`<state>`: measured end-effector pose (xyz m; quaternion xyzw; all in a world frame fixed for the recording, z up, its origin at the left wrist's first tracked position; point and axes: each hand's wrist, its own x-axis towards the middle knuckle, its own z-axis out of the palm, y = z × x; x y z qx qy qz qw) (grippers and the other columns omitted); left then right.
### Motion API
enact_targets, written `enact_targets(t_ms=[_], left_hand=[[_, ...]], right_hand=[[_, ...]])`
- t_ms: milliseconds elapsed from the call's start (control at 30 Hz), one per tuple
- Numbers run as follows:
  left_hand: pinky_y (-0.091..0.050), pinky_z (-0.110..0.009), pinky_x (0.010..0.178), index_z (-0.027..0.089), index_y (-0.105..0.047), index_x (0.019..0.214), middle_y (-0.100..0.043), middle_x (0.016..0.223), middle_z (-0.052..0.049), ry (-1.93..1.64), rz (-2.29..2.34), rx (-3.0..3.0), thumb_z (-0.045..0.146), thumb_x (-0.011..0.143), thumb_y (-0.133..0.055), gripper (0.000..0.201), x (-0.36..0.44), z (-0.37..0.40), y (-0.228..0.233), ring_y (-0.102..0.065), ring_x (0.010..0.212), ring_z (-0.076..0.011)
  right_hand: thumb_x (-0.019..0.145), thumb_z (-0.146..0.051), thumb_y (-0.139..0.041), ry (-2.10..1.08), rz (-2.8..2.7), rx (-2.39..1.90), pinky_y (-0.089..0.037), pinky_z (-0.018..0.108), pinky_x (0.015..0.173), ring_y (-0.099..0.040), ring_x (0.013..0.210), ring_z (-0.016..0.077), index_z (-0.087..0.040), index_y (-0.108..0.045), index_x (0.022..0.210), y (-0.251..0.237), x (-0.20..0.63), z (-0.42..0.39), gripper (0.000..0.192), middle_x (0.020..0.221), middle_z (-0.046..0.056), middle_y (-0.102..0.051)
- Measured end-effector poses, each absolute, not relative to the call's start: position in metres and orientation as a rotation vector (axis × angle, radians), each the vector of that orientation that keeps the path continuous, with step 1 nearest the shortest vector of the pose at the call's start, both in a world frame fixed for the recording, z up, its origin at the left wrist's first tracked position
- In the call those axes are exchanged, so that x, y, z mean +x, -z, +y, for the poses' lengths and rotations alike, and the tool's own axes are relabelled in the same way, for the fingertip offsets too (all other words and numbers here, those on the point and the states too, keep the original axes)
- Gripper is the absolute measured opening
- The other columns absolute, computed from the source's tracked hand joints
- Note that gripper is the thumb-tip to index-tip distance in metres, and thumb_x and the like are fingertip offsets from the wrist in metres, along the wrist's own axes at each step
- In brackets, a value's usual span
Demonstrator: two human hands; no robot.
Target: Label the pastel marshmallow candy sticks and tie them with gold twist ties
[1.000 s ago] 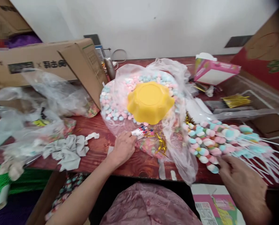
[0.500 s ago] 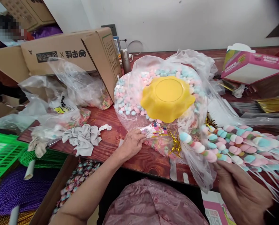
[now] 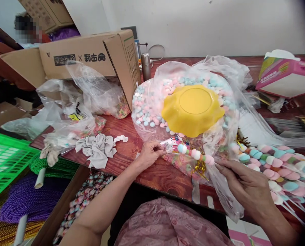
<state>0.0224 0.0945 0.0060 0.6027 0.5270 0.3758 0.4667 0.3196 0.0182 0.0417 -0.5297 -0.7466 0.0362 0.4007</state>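
Our view has swung leftward over the last second, so a green basket point(image 3: 5, 160) now shows at the far left, with a grey cloth point(image 3: 97, 150) lying on the counter point(image 3: 152, 176) to its right. Next, our left hand point(image 3: 152, 152) has thumb and fingertips pinched together on the near edge of a printed packet point(image 3: 170, 144), much as before, in front of the upturned yellow bowl point(image 3: 193, 111). The clear change is the candy skewer point(image 3: 195, 154): it has come away from the pile and is now held level, its blue tip pointing left at the packet's end. We cannot tell whether the two touch, but they are now lined up. Our right hand point(image 3: 244, 181) has left the skewer pile point(image 3: 275, 160) and pinches the bare end, thumb and finger nearly closed, leaving the sweets uncovered.
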Motion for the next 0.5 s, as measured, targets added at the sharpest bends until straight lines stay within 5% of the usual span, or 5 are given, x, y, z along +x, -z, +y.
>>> enact_targets(t_ms=[333, 500], left_hand=[[-0.041, -0.023, 0.064, 0.015, -0.066, 0.064, -0.061, 0.064, 0.002, -0.978, 1.257, 1.569, 0.022, 0.070, -0.074, 0.012, 0.020, 0.094, -0.003, -0.052, 0.063, -0.0105], [-0.043, -0.025, 0.068, 0.016, -0.066, 0.063, -0.063, 0.066, 0.000, -1.002, 1.211, 1.728, 0.021, 0.073, -0.073, 0.013, 0.020, 0.092, -0.005, -0.054, 0.065, -0.0117]], right_hand=[[0.091, -0.034, -0.056, -0.126, -2.043, -1.403, -0.059, 0.031, 0.067, -0.075, 0.075, 0.0222, -0.022, -0.074, 0.088, -0.040, 0.333, 0.032, 0.023, 0.087, 0.005, -0.078], [0.092, -0.023, -0.053, 0.134, -2.262, -1.246, -0.053, 0.028, 0.066, -0.072, 0.075, 0.0187, -0.022, -0.074, 0.088, -0.054, 0.330, 0.039, 0.021, 0.089, 0.005, -0.077]])
